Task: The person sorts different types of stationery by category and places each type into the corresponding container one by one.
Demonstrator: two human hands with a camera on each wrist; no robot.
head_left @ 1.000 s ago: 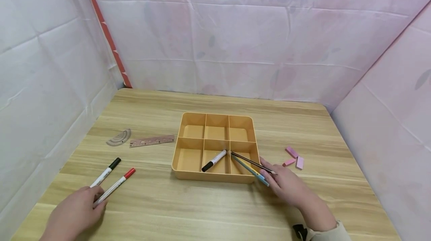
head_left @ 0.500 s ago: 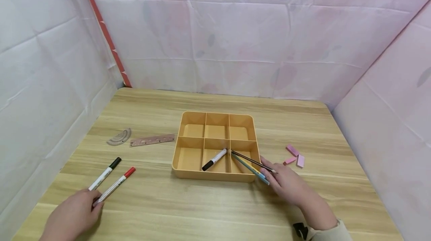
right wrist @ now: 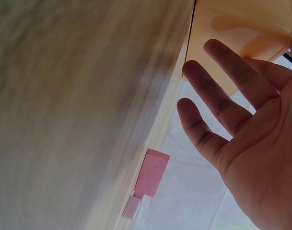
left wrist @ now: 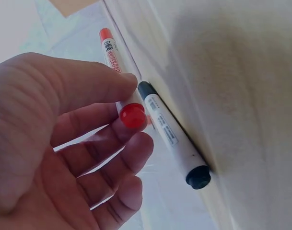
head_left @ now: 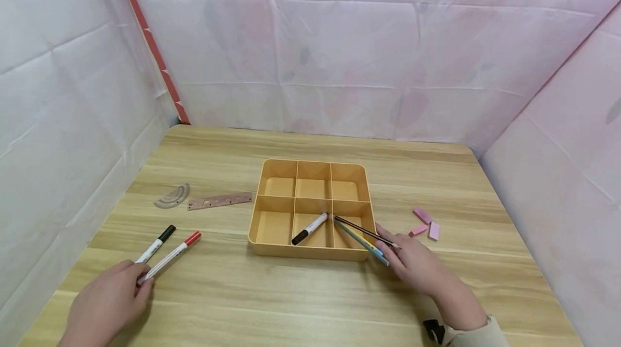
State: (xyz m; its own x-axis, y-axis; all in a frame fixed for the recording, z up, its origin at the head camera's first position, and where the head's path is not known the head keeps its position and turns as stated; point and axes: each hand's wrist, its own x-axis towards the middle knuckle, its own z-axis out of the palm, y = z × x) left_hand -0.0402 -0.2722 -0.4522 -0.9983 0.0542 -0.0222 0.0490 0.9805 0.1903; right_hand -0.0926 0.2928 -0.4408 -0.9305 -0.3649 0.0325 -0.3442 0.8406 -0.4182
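Observation:
In the head view, my left hand (head_left: 109,298) pinches a red-capped whiteboard marker (head_left: 170,261) between thumb and index finger. Its other fingers are loosely bent in the left wrist view. Just beside it is a dark-capped marker (left wrist: 169,136), apart from the fingertips. My right hand (head_left: 412,263) touches the front right corner of a yellow compartment tray (head_left: 310,252), its fingers nearly straight in the right wrist view. Pencils (head_left: 361,239) lean across the tray's front right compartment, their ends sticking out by the right thumb. A black-capped marker (head_left: 310,228) lies in the front middle compartment.
Left of the tray lie a clear protractor (head_left: 173,196) and a pinkish ruler (head_left: 219,201). Three pink eraser-like blocks (head_left: 422,215) sit to its right. Pale cloth walls (head_left: 310,56) enclose the wooden table (head_left: 271,304) at the back and sides.
My left hand shifts slightly, and the red-capped marker moves up and to the right in the head view. The right hand and the tray stay nearly still.

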